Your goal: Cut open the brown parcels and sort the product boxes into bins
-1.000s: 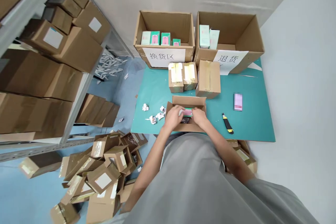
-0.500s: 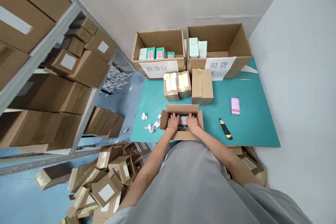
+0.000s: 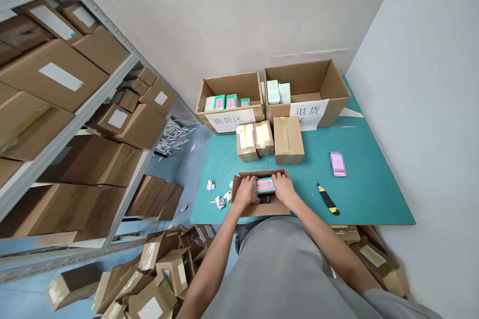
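Our left hand (image 3: 246,190) and right hand (image 3: 283,187) pinch a pink-and-green box (image 3: 265,185) by its ends, inside an open carton (image 3: 264,210). It seems higher than a moment ago — likely loose now (fingertips partly hidden).

Loose grey top (image 3: 284,269), soft folds down front; short right sleeve (image 3: 389,303) in same grey; forearms (image 3: 215,259) bare; left hand (image 3: 246,191), right hand (image 3: 284,189) bare.

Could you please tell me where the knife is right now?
In the head view, the knife lies on the table near its front edge, right of the small open carton.
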The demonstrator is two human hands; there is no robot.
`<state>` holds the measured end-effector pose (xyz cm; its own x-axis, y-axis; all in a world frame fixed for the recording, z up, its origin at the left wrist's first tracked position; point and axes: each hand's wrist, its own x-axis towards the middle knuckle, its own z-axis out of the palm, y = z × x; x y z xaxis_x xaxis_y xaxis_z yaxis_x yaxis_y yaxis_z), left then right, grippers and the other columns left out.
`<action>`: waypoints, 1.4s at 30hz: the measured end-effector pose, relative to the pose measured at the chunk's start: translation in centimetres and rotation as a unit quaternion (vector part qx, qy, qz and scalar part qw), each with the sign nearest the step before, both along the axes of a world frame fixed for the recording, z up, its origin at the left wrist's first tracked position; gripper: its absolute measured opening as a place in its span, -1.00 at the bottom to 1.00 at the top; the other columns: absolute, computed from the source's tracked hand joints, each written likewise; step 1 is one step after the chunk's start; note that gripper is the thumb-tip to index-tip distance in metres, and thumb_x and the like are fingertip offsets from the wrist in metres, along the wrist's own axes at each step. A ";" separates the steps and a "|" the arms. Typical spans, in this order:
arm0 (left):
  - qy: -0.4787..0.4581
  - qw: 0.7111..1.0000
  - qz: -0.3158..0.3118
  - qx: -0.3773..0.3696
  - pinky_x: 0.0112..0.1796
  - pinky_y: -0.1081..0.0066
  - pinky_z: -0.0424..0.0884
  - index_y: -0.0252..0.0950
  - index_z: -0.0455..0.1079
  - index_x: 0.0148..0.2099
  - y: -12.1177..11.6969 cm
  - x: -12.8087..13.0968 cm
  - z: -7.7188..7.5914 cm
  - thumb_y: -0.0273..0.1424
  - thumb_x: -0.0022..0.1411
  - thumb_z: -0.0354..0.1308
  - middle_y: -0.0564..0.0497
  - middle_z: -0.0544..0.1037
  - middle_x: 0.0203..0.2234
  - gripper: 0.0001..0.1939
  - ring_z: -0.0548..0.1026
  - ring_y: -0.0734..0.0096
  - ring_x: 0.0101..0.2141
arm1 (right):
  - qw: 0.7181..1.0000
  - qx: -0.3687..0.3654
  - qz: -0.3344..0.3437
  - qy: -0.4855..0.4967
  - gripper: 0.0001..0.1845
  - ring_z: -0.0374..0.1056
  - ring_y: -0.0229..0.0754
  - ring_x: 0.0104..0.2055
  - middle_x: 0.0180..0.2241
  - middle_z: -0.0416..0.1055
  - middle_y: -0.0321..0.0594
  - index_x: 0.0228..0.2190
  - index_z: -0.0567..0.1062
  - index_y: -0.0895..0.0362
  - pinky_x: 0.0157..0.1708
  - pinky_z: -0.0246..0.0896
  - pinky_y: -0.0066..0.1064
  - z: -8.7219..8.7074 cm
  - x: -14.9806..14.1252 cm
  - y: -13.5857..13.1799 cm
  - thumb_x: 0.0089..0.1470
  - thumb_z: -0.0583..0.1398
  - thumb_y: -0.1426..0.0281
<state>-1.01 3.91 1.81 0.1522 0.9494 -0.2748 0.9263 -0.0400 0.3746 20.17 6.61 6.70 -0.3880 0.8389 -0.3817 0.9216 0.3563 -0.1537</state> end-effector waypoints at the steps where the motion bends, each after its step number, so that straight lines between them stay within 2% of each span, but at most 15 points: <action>1: -0.039 0.999 0.009 0.013 0.26 0.03 0.42 -0.28 0.42 0.26 0.0 -0.5 0.6 -0.60 0.05 0.36 -0.26 0.54 0.20 -0.31 0.50 -0.17 0.23 | 1.000 0.001 0.006 0.022 -0.39 0.54 0.15 0.26 0.24 0.50 0.25 0.30 0.45 0.26 0.19 0.48 -0.19 1.0 0.6 0.4 0.26 0.19 0.70; 4: -0.171 0.983 0.059 0.034 0.23 -0.02 0.45 -0.25 0.46 0.25 0.0 -1.7 2.7 -0.52 0.02 0.44 -0.22 0.59 0.17 -0.29 0.54 -0.17 0.21 | 0.992 0.000 0.020 0.123 -0.28 0.48 0.18 0.31 0.36 0.41 0.19 0.35 0.42 0.20 0.19 0.46 -0.19 4.0 2.3 2.1 0.19 0.28 0.66; 6: -0.266 0.957 0.106 0.036 0.26 -0.04 0.44 -0.23 0.48 0.25 -0.1 -1.9 4.0 -0.41 0.02 0.51 -0.21 0.62 0.20 -0.29 0.56 -0.16 0.22 | 0.977 0.011 0.012 0.214 -0.28 0.46 0.17 0.34 0.41 0.36 0.14 0.36 0.40 0.14 0.21 0.44 -0.16 5.9 2.9 3.8 0.21 0.31 0.60; 9: -0.420 0.888 0.182 0.044 0.24 -0.02 0.48 -0.23 0.49 0.22 -0.3 -1.5 6.1 -0.20 0.02 0.58 -0.20 0.66 0.16 -0.27 0.61 -0.08 0.18 | 0.938 0.032 -0.030 0.344 -0.44 0.50 0.14 0.25 0.27 0.50 0.02 0.23 0.51 0.08 0.20 0.44 -0.09 8.7 3.1 6.7 0.23 0.38 0.43; 12: -0.532 0.809 0.243 0.055 0.11 0.08 0.57 -0.20 0.45 0.16 -0.9 -0.4 8.3 -0.09 0.03 0.61 -0.19 0.68 0.10 -0.27 0.66 0.03 0.07 | 0.894 0.037 -0.058 0.443 -0.61 0.54 0.14 0.19 0.14 0.60 -0.08 0.07 0.58 0.03 0.20 0.45 -0.01 11.7 2.6 9.0 0.23 0.41 0.29; 15: -0.580 0.763 0.269 0.088 0.07 0.15 0.60 -0.18 0.42 0.09 -1.6 1.0 10.4 -0.08 0.01 0.64 -0.17 0.68 0.06 -0.29 0.66 0.11 0.04 | 0.841 0.058 -0.048 0.536 -0.65 0.52 0.13 0.22 0.14 0.62 -0.11 0.04 0.58 0.00 0.26 0.41 0.02 14.2 1.6 10.0 0.30 0.36 0.14; 19: -0.538 0.772 0.274 0.198 -0.01 0.25 0.63 -0.17 0.42 0.11 -2.7 2.7 13.2 -0.09 0.04 0.64 -0.20 0.61 0.13 -0.30 0.59 0.05 0.19 | 0.795 0.091 -0.074 0.595 -0.50 0.52 0.13 0.18 0.13 0.61 -0.08 0.04 0.56 -0.01 0.24 0.43 0.04 15.9 -0.3 9.8 0.28 0.38 -0.07; 22: -0.504 0.786 0.256 0.252 0.01 0.23 0.65 -0.17 0.41 0.18 -3.7 3.8 14.8 -0.05 0.15 0.59 -0.26 0.53 0.26 -0.31 0.51 -0.01 0.31 | 0.748 0.115 -0.099 0.646 -0.45 0.50 0.11 0.21 0.20 0.57 -0.07 0.08 0.53 -0.03 0.23 0.46 0.01 15.7 -1.6 9.3 0.27 0.38 -0.10; 25: -0.450 0.809 0.237 0.295 0.12 0.14 0.62 -0.18 0.41 0.21 -4.6 4.4 15.5 -0.07 0.22 0.57 -0.28 0.47 0.31 -0.34 0.49 -0.03 0.34 | 0.704 0.118 -0.109 0.692 -0.47 0.49 0.11 0.26 0.23 0.56 -0.05 0.09 0.53 -0.03 0.16 0.51 -0.05 14.8 -2.2 9.0 0.28 0.36 -0.08; 30: -0.345 0.849 0.229 0.329 0.19 0.02 0.55 -0.18 0.46 0.16 -5.5 5.0 15.7 -0.20 0.24 0.57 -0.28 0.48 0.27 -0.46 0.46 -0.14 0.36 | 0.694 0.113 -0.106 0.703 -0.49 0.50 0.10 0.22 0.18 0.57 -0.06 0.07 0.56 -0.02 0.07 0.55 -0.11 14.1 -2.4 8.6 0.27 0.35 -0.07; 34: -0.360 0.855 0.230 0.294 0.28 -0.02 0.46 -0.13 0.52 0.11 -5.5 4.7 16.3 -0.23 0.26 0.55 -0.26 0.45 0.31 -0.56 0.41 -0.16 0.38 | 0.692 0.099 -0.116 0.705 -0.46 0.53 0.06 0.15 0.19 0.57 -0.10 0.06 0.58 -0.04 0.02 0.57 -0.16 14.7 -2.1 8.3 0.25 0.37 -0.12; 36: -0.385 0.846 0.246 0.274 0.30 -0.01 0.44 -0.11 0.54 0.09 -5.5 4.3 16.5 -0.23 0.23 0.57 -0.23 0.45 0.34 -0.55 0.41 -0.15 0.38 | 0.694 0.085 -0.115 0.706 -0.42 0.53 0.07 0.16 0.20 0.58 -0.11 0.05 0.59 -0.05 0.03 0.57 -0.15 15.2 -1.7 8.3 0.21 0.40 -0.16; 38: -0.430 0.824 0.270 0.252 0.27 0.03 0.48 -0.12 0.55 0.06 -5.4 3.7 16.7 -0.20 0.17 0.60 -0.20 0.50 0.31 -0.53 0.43 -0.13 0.36 | 0.690 0.062 -0.108 0.713 -0.34 0.52 0.09 0.18 0.20 0.59 -0.10 0.05 0.59 -0.05 0.08 0.56 -0.10 15.5 -1.2 8.5 0.13 0.45 -0.21; 40: -0.508 0.783 0.290 0.211 0.19 0.09 0.55 -0.14 0.54 0.05 -5.2 2.8 16.7 -0.15 0.13 0.60 -0.18 0.59 0.21 -0.50 0.53 -0.09 0.28 | 0.676 0.041 -0.109 0.727 -0.27 0.53 0.10 0.19 0.18 0.61 -0.09 0.06 0.59 -0.05 0.15 0.55 -0.04 15.7 -0.6 8.7 0.09 0.45 -0.27; 42: -0.597 0.731 0.297 0.149 0.10 0.14 0.60 -0.15 0.51 0.08 -5.0 2.0 16.8 -0.08 0.16 0.55 -0.15 0.66 0.10 -0.47 0.62 -0.02 0.17 | 0.657 0.032 -0.112 0.745 -0.28 0.52 0.11 0.21 0.15 0.62 -0.08 0.05 0.60 -0.06 0.23 0.51 0.02 15.8 -0.2 8.8 0.14 0.40 -0.32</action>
